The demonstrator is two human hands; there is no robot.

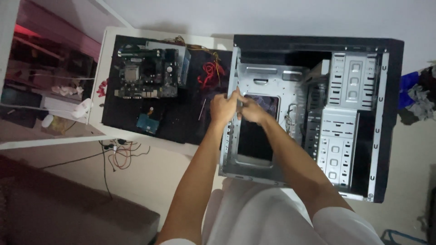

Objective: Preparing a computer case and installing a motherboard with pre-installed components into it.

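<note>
Fingers (236, 96) of both hands pinching computer case (359, 122) rear panel edge, motherboard (146, 73) well apart

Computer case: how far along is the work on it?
Done: the case lies open and empty, with the motherboard and a drive on the black mat. In hand: both hands, left and right, at the case's rear edge. Left: everything loose is uninstalled.

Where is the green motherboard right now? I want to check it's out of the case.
In the head view the green motherboard lies on the black mat, upper left, outside the open metal computer case, above the small blue drive and left of both hands.
</note>
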